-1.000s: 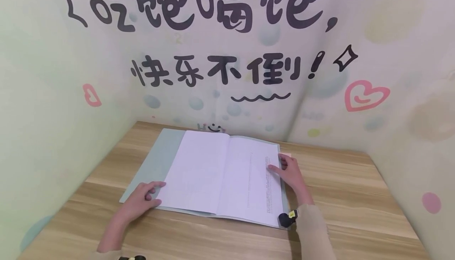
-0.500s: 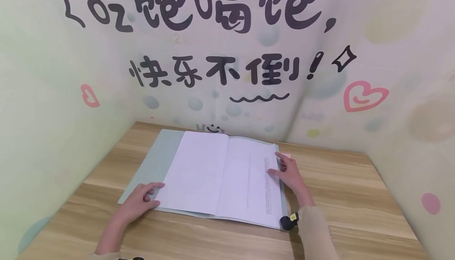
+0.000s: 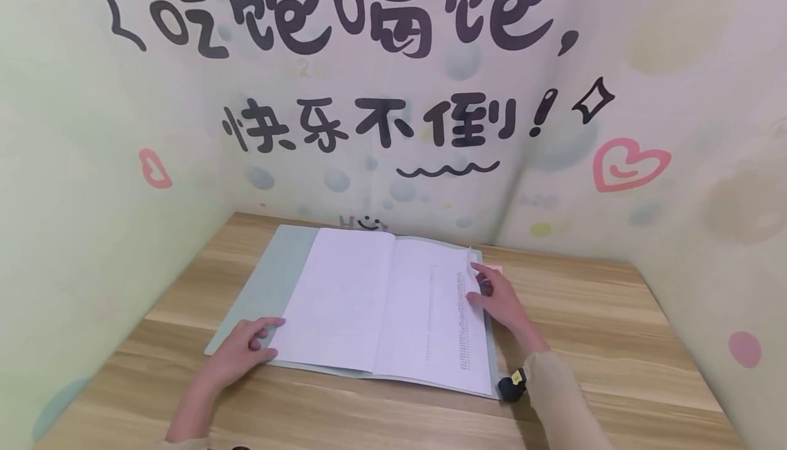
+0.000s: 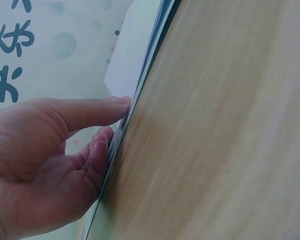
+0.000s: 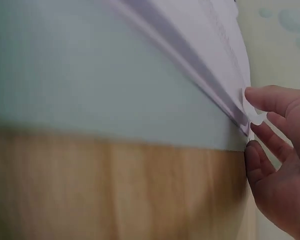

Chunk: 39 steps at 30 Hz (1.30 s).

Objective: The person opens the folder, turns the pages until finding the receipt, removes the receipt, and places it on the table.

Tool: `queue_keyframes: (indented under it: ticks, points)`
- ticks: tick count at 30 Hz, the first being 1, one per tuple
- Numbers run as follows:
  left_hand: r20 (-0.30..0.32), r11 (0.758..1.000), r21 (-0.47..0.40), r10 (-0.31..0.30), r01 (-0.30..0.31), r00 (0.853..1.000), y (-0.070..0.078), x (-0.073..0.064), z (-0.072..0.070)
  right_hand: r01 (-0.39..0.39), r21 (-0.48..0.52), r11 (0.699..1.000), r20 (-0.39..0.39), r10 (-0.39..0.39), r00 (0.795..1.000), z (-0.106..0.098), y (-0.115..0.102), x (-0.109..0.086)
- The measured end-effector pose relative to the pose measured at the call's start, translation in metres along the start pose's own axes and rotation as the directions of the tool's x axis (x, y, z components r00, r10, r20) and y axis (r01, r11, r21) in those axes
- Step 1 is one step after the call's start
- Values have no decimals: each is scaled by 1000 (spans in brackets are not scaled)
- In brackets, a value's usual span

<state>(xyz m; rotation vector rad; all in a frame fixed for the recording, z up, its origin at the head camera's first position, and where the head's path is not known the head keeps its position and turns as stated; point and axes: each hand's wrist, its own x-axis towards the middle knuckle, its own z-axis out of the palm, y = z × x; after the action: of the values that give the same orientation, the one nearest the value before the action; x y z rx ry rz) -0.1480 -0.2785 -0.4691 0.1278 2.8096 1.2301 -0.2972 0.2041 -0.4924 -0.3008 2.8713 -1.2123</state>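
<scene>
An open book with a pale blue-green cover (image 3: 264,279) lies on the wooden table. Its left page (image 3: 338,300) looks blank, and the right page (image 3: 415,313) carries columns of small print. My left hand (image 3: 236,354) rests at the lower left, with thumb and index finger touching the left page's outer edge. At the right edge, my right hand (image 3: 501,300) pinches the page's outer edge, thumb on top and fingers beneath. The page's upper corner is bent up there. In the right wrist view the lifted sheet (image 5: 220,55) stands apart from the cover below.
A small pink piece (image 3: 494,270) shows beyond the book's right edge, behind the right hand. The wooden table (image 3: 590,341) meets a printed wall (image 3: 369,74) with large black lettering at the back. A black wrist device (image 3: 512,387) sits on the right wrist.
My right hand has drawn the right page's outer edge slightly inward, and its upper corner now curls up. The left hand has stayed nearly in place.
</scene>
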Motion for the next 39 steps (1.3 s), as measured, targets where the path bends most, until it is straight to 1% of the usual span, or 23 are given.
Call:
queue_keyframes:
  ticks: [4,8,10,12,15,19,26,29,33,39]
  points:
    - [-3,1000,0,4,-4,1000,0,1,1,10,-61,998,26,-9,1000,-6,-1,2]
    - [-9,1000,7,5,-5,1000,-2,1,1,23,-70,997,45,-20,999,-9,-2,4]
    - [-12,1000,10,6,-6,1000,-3,0,1,28,-49,998,48,-26,999,-10,-3,5]
    - [-14,1000,14,8,-8,1000,-3,-1,0,45,-31,998,41,-44,998,-11,-4,5]
    - [-11,1000,12,7,-7,1000,-4,-1,0,83,-5,997,11,-83,996,-12,-5,6]
    - [-6,1000,8,5,-5,1000,-3,0,0,117,0,993,-23,-117,993,-16,-9,7]
    - [-1,1000,10,6,-6,1000,-1,1,0,118,-8,993,-32,-118,992,-22,-14,7]
    - [-4,1000,9,11,-11,1000,-2,2,0,117,-15,993,-24,-117,993,-24,-15,7]
    - [-5,1000,10,16,-16,1000,-2,2,0,119,-31,992,8,-119,993,-27,-16,7]
    - [-6,1000,17,13,-13,1000,-2,1,1,150,-66,987,60,-146,987,-33,-19,6]
